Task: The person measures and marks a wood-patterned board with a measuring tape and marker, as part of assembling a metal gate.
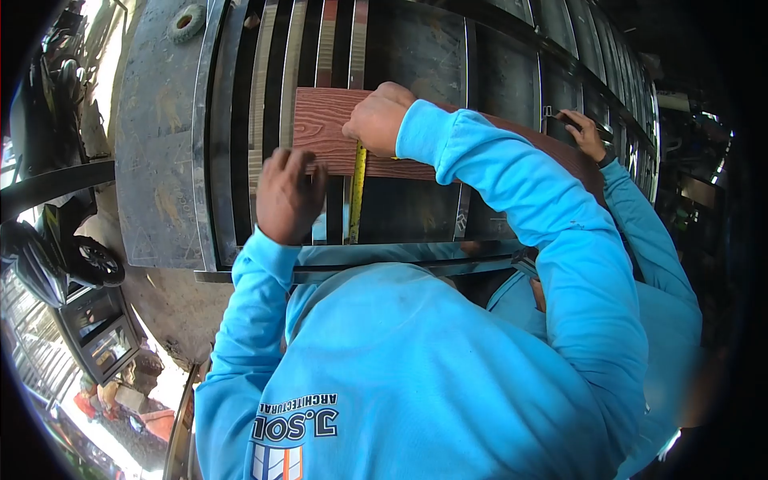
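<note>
A: Where was your plank?
B: The red-brown wood-grain plank (324, 120) crossed the upper middle of the frame, lying over dark metal bars (468, 76), its left end just above your left hand (290, 196).
A: How far open was that hand?
B: Half open, its fingers bent and slightly spread, blurred at the tips. It hovered over or met the plank's lower left corner; I couldn't tell which.
A: And your right hand (380, 120)?
B: It lay on the plank at upper centre, knuckles up, fingers bent and drawn together. A yellow tape measure blade (358, 196) ran down from beneath it, past the plank's lower edge. Whether you were pinching the blade was hidden.
A: Was anyone beside you?
B: Yes, a co-worker's hand (586, 136) stood at the upper right, beyond your blue sleeve (512, 176), fingers loosely bent beside the plank's right part. I couldn't tell whether it touched the plank.
A: Anything at the upper left?
B: A small wheel (186, 24) lay on the grey sheet (164, 144) there.
</note>
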Action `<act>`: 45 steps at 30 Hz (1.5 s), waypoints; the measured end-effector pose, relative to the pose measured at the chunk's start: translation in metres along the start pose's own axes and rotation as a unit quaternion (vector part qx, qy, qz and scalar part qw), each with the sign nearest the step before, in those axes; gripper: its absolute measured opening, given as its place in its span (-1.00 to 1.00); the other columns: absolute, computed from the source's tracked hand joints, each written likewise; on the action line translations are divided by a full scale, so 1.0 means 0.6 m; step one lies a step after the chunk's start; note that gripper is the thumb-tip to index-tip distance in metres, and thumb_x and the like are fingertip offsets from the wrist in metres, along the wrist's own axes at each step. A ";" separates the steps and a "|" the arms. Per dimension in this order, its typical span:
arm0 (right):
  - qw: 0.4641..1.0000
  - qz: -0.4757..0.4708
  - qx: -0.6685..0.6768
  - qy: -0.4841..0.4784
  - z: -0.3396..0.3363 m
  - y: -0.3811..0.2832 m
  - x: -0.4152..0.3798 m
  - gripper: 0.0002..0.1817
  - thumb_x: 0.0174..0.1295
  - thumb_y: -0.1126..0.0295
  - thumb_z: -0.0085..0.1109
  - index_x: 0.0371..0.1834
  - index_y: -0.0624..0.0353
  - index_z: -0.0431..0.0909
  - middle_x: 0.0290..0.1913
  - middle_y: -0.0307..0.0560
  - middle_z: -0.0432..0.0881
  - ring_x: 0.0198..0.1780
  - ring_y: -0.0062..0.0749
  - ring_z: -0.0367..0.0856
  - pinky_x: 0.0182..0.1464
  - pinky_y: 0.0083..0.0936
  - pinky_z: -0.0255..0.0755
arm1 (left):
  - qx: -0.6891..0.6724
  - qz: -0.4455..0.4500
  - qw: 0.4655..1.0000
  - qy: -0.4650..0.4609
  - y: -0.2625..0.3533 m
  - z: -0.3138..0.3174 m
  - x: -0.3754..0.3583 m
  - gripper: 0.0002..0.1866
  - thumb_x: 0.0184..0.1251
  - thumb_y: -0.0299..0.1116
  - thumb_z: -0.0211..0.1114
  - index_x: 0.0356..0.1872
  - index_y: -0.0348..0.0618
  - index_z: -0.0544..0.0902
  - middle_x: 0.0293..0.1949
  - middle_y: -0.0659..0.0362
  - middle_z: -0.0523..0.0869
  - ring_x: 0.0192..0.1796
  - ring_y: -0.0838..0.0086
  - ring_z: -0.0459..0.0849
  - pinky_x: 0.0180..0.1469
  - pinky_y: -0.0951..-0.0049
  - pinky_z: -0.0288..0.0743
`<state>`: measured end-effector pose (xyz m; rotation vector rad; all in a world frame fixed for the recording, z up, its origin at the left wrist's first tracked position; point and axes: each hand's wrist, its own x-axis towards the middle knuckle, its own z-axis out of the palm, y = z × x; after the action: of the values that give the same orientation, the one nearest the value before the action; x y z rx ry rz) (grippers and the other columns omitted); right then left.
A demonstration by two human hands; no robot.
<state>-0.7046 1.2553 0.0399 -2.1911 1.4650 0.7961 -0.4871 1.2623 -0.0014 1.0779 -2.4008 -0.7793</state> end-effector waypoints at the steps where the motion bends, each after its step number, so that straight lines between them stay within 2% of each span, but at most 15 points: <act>1: 1.000 0.006 -0.002 -0.012 -0.013 -0.003 -0.006 -0.75 0.22 0.36 0.11 -0.08 -0.11 0.71 -0.22 -0.14 0.79 -0.08 -0.19 0.78 -0.11 -0.16 0.61 | 0.033 0.035 0.997 0.067 -0.020 0.005 0.030 -0.77 0.24 -0.35 0.38 -0.09 -0.09 0.64 -0.14 -0.02 0.62 -0.07 0.04 0.62 -0.01 0.11 0.49; 2: 1.000 0.011 -0.006 -0.024 -0.022 -0.006 -0.009 -0.74 0.22 0.36 0.11 -0.08 -0.12 0.70 -0.21 -0.14 0.79 -0.07 -0.18 0.77 -0.09 -0.17 0.61 | 0.088 0.022 0.994 0.061 -0.035 0.010 0.057 -0.64 0.34 -0.25 0.36 0.11 -0.06 0.61 0.06 -0.01 0.63 0.16 0.05 0.58 0.21 0.09 0.41; 5: 1.000 0.020 -0.001 -0.015 -0.024 -0.008 -0.012 -0.74 0.23 0.34 0.12 -0.06 -0.14 0.72 -0.21 -0.14 0.79 -0.07 -0.16 0.77 -0.06 -0.17 0.62 | 0.148 0.034 0.988 0.038 -0.068 0.035 0.109 -0.46 0.39 -0.03 0.30 0.33 0.04 0.52 0.29 0.01 0.53 0.39 0.06 0.43 0.42 0.04 0.22; 8: 0.999 0.021 0.032 0.018 -0.019 -0.001 -0.022 -0.73 0.25 0.32 0.12 -0.04 -0.15 0.73 -0.20 -0.12 0.79 -0.07 -0.16 0.77 -0.02 -0.17 0.62 | 0.196 0.014 0.980 -0.004 -0.062 0.052 0.107 -0.32 0.42 0.15 0.19 0.49 0.17 0.38 0.43 0.05 0.39 0.51 0.04 0.29 0.53 0.00 0.05; 11: 0.998 0.017 0.051 0.036 -0.015 0.002 -0.022 -0.74 0.26 0.31 0.12 -0.04 -0.14 0.74 -0.20 -0.09 0.78 -0.06 -0.15 0.77 0.03 -0.17 0.60 | 0.204 -0.025 0.977 -0.052 -0.061 0.051 0.109 -0.27 0.42 0.24 0.13 0.54 0.25 0.31 0.47 0.04 0.31 0.51 0.02 0.27 0.56 -0.03 0.00; 15: 0.994 0.024 0.086 0.055 -0.012 0.005 -0.023 -0.74 0.25 0.31 0.13 -0.05 -0.14 0.74 -0.20 -0.08 0.78 -0.07 -0.14 0.76 0.06 -0.16 0.58 | 0.175 -0.065 0.978 -0.095 -0.049 0.038 0.122 -0.26 0.37 0.30 0.14 0.51 0.31 0.29 0.42 -0.04 0.31 0.51 -0.04 0.26 0.58 -0.03 -0.02; 18: 0.994 0.028 0.090 0.057 -0.012 0.004 -0.024 -0.73 0.25 0.31 0.13 -0.04 -0.15 0.74 -0.19 -0.08 0.78 -0.07 -0.13 0.76 0.07 -0.16 0.58 | 0.183 -0.054 0.979 -0.073 -0.052 0.044 0.124 -0.27 0.36 0.32 0.13 0.45 0.20 0.35 0.35 -0.04 0.38 0.45 0.05 0.30 0.56 0.01 -0.11; 21: 0.993 0.031 0.094 0.064 -0.009 0.005 -0.026 -0.72 0.25 0.31 0.13 -0.03 -0.16 0.74 -0.18 -0.09 0.79 -0.06 -0.14 0.76 0.08 -0.17 0.58 | 0.153 -0.054 0.984 -0.067 -0.061 0.050 0.121 -0.28 0.35 0.31 0.15 0.42 0.20 0.37 0.35 -0.05 0.38 0.45 0.05 0.31 0.55 0.01 -0.09; 36: 0.995 0.036 0.081 0.038 -0.024 -0.004 -0.031 -0.72 0.24 0.33 0.10 -0.05 -0.15 0.74 -0.19 -0.10 0.78 -0.07 -0.13 0.77 0.09 -0.18 0.58 | 0.160 -0.031 0.983 -0.083 -0.059 0.042 0.101 -0.25 0.36 0.29 0.16 0.44 0.14 0.30 0.31 -0.09 0.39 0.46 0.02 0.31 0.62 0.07 -0.10; 39: 0.994 0.038 0.090 0.042 -0.023 -0.004 -0.032 -0.72 0.25 0.33 0.10 -0.05 -0.16 0.74 -0.19 -0.10 0.78 -0.06 -0.13 0.76 0.10 -0.18 0.58 | 0.142 -0.041 0.985 -0.086 -0.061 0.044 0.098 -0.23 0.34 0.31 0.16 0.45 0.14 0.30 0.32 -0.10 0.38 0.45 0.01 0.33 0.61 0.06 -0.06; 42: 0.994 0.043 0.092 0.038 -0.026 -0.005 -0.032 -0.72 0.25 0.33 0.10 -0.05 -0.16 0.75 -0.19 -0.09 0.78 -0.06 -0.13 0.76 0.11 -0.18 0.57 | 0.179 -0.014 0.981 -0.075 -0.066 0.045 0.097 -0.22 0.34 0.32 0.16 0.45 0.15 0.29 0.32 -0.10 0.37 0.45 -0.02 0.34 0.59 0.06 0.03; 45: 0.995 0.042 0.088 0.035 -0.026 -0.005 -0.033 -0.71 0.25 0.33 0.10 -0.03 -0.17 0.75 -0.19 -0.10 0.78 -0.06 -0.13 0.76 0.11 -0.18 0.57 | 0.161 -0.035 0.981 -0.102 -0.056 0.035 0.096 -0.29 0.40 0.25 0.13 0.48 0.20 0.30 0.34 -0.10 0.38 0.48 0.01 0.33 0.62 0.03 -0.05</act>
<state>-0.7037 1.2610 0.0647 -2.0562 1.6065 0.5988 -0.5161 1.2066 -0.0314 1.2636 -2.7443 -0.5574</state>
